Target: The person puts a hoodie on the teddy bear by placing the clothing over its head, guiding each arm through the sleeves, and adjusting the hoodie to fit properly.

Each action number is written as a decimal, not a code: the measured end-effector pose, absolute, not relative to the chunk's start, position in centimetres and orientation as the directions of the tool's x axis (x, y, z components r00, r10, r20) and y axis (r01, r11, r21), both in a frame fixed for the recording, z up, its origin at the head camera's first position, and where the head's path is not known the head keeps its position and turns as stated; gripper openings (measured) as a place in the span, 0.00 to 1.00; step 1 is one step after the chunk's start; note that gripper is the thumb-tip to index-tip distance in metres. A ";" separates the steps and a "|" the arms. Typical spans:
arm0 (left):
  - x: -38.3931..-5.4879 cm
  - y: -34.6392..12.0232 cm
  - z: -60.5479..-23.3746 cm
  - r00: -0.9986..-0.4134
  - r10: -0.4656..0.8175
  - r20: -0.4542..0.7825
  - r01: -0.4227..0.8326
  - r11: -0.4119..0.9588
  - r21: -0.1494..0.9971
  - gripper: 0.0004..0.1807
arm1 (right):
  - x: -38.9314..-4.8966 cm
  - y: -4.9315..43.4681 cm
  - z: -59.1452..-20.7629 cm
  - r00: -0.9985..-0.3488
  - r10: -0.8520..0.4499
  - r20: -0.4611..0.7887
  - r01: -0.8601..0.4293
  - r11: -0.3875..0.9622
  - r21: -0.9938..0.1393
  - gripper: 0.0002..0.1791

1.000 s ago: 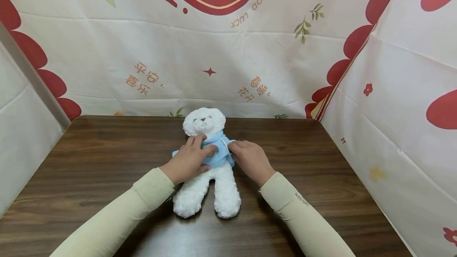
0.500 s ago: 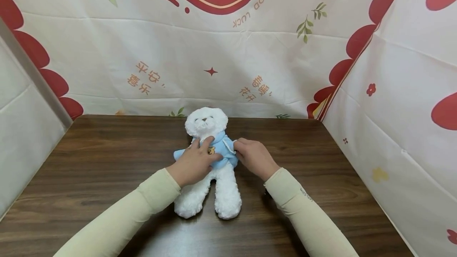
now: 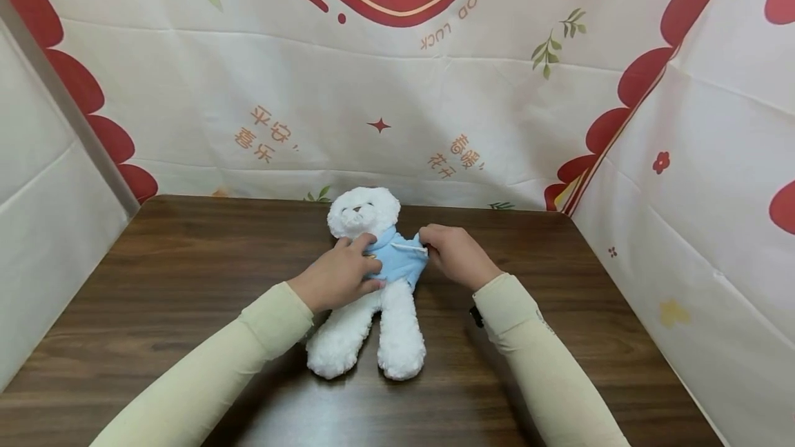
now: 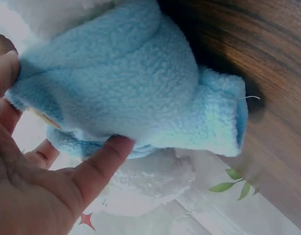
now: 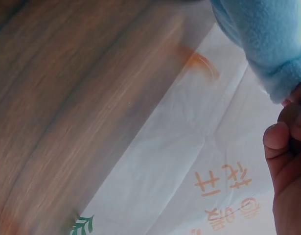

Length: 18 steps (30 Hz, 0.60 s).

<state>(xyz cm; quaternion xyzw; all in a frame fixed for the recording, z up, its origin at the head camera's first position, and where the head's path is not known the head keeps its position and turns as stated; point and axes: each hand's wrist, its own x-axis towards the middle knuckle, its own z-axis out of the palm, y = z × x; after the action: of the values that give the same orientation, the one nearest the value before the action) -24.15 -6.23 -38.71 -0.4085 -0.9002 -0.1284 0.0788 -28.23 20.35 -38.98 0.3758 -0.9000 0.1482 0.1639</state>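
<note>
My left fingers (image 4: 96, 169) lie wide on the white plush bear's (image 3: 363, 212) light-blue fleece top (image 3: 397, 266); right fingers (image 5: 276, 139) pinch its right sleeve (image 5: 277, 54); overpulling could stretch it.

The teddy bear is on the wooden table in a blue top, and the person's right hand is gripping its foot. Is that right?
The grip is wrong: the right hand holds a sleeve, as the right wrist view shows. The teddy bear is on the wooden table in a blue top.
</note>
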 end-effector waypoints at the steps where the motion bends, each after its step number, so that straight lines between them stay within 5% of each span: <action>1: -24.2 -6.1 -38.7 -0.661 0.708 0.248 0.750 0.638 0.175 0.12 | -28.2 20.3 -38.9 -0.667 -0.628 0.401 -0.724 0.673 -0.152 0.17; 9: -24.1 -5.0 -39.5 -0.674 0.670 0.311 0.719 0.692 0.068 0.15 | -26.4 20.1 -38.8 -0.688 -0.624 0.371 -0.704 0.698 -0.131 0.07; 13: -23.9 -4.7 -40.0 -0.651 0.677 0.344 0.708 0.705 -0.047 0.15 | -25.9 20.1 -39.2 -0.670 -0.623 0.404 -0.692 0.722 -0.033 0.10; 18: -23.7 -4.6 -40.1 -0.641 0.680 0.358 0.707 0.703 -0.069 0.22 | -25.8 19.9 -39.8 -0.696 -0.603 0.389 -0.669 0.742 -0.049 0.12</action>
<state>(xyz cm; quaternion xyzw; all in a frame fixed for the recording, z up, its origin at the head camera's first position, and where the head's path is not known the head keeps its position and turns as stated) -23.69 -4.64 -40.12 -0.3832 -0.9049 -0.0386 0.1813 -25.77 19.89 -39.83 0.3470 -0.9162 0.0936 0.1770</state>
